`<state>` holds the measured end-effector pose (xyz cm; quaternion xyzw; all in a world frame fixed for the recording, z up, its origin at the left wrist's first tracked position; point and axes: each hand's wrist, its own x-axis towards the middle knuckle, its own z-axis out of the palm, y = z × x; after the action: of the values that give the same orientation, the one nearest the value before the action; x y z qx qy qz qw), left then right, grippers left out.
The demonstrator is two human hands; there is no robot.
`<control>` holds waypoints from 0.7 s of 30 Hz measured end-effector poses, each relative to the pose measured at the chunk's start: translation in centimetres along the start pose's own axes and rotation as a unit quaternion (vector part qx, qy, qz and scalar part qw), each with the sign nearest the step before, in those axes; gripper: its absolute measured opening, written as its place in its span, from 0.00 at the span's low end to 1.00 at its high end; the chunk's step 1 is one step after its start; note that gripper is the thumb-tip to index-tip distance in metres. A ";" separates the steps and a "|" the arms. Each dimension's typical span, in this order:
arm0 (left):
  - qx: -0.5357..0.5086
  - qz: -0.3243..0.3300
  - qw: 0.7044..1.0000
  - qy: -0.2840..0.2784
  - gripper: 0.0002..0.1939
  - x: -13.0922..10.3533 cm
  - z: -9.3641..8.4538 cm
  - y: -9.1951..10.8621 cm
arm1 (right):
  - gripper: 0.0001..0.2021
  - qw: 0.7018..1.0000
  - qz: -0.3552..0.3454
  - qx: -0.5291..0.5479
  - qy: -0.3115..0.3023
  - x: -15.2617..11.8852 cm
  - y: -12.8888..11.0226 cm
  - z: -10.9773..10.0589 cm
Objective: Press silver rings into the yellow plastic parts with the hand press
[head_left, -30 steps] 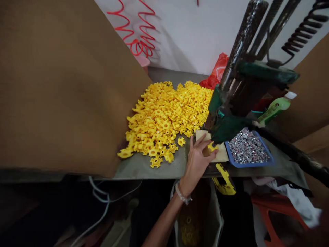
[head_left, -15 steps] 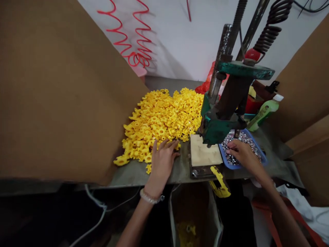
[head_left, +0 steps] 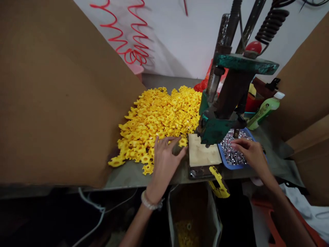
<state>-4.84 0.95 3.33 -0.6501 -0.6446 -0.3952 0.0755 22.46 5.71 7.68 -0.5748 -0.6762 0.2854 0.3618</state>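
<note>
My left hand [head_left: 166,159] is at the right front edge of a heap of small yellow plastic pieces [head_left: 156,120]. Its thumb and index finger close around one star-shaped yellow plastic piece [head_left: 183,142]. Over a blue tray [head_left: 232,167] of small shiny metal parts [head_left: 232,154], my right hand [head_left: 250,154] has thumb and index fingertips pinched together; whatever is between them is too small to make out. Between the hands stands a green press [head_left: 218,127], its tip above a pale block [head_left: 204,152] on a dark base.
A yellow-taped handle [head_left: 219,181] juts from the press base at the table's front. Below it an open bin [head_left: 218,228] has yellow pieces inside. A green bottle [head_left: 266,111] stands behind the tray. Cardboard panels [head_left: 64,96] flank the table.
My left hand has shifted right, its thumb and index finger now around a yellow piece at the heap's edge. My right hand's fingertips have drawn together and lifted slightly over the metal parts.
</note>
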 end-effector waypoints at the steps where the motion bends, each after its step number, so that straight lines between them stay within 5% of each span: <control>1: -0.044 0.007 0.999 0.005 0.14 -0.3 0.1 0.9 | 0.15 0.999 0.011 0.037 -0.024 -0.1 -0.5 0.5; 7: -0.238 0.017 0.969 -0.071 0.18 -2.1 1.9 5.1 | 0.16 0.979 0.041 0.106 -0.169 -0.4 -3.4 4.5; 15: -0.290 -0.016 0.952 -0.094 0.20 -1.8 2.2 4.8 | 0.15 0.952 -0.018 0.078 -0.294 1.3 -2.9 6.1; 18: -0.297 -0.034 0.949 -0.099 0.18 -1.9 2.2 5.0 | 0.17 0.964 -0.006 0.042 -0.261 0.3 -4.1 5.9; 21: -0.304 -0.047 0.946 -0.099 0.16 -1.9 2.5 5.3 | 0.19 0.991 0.006 -0.038 -0.127 -1.8 -6.8 3.3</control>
<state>1.23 0.16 2.64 -0.6473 -0.5278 -0.5090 -0.2082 16.00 2.83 10.94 -0.5513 -0.7233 0.3325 0.2496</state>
